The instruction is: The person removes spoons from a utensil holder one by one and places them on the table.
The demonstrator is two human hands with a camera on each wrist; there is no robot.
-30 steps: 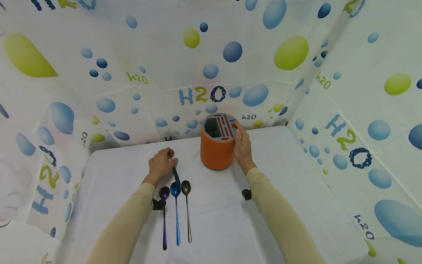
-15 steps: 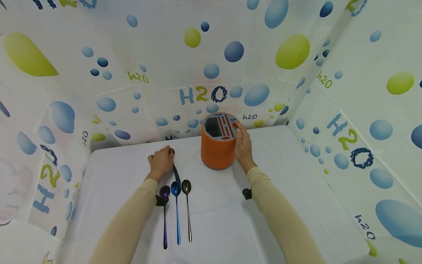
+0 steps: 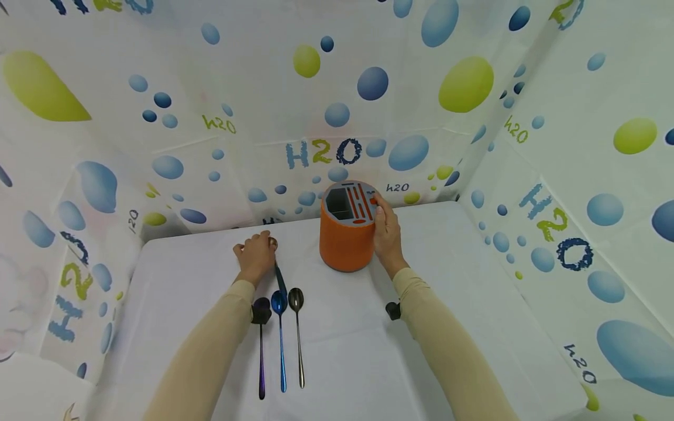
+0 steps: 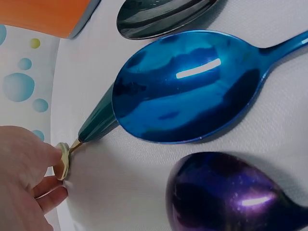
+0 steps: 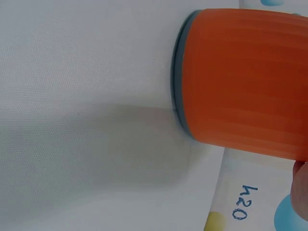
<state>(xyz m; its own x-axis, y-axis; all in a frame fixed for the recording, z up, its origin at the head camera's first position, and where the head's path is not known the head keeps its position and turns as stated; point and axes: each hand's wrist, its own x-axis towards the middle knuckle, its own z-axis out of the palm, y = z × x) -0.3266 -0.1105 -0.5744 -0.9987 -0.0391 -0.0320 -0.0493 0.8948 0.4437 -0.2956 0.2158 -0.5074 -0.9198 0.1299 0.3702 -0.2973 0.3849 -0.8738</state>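
Note:
My left hand (image 3: 256,257) pinches the gold bowl of a small spoon (image 4: 62,161) between thumb and fingers. Its dark green handle (image 4: 98,122) slants toward me, its end hidden behind a blue spoon's bowl in the left wrist view. At centre back stands an orange cylindrical utensil holder (image 3: 346,245), its grey top cut with a large opening and several slots. My right hand (image 3: 387,234) grips the holder's right side, fingertips at the top rim. Three long spoons lie in a row: purple (image 3: 261,362), blue (image 3: 282,351) and dark metallic (image 3: 299,345).
Everything stands on a white cloth-covered table (image 3: 358,362). A patterned curtain wall (image 3: 231,175) rises right behind the table's back edge and along both sides. A black wrist camera (image 3: 260,311) on my left arm hides the purple spoon's bowl in the head view.
My left hand has moved slightly up and left, its fingers closing over the gold bowl, which now shows less. The right hand and the utensil holder have stayed put.

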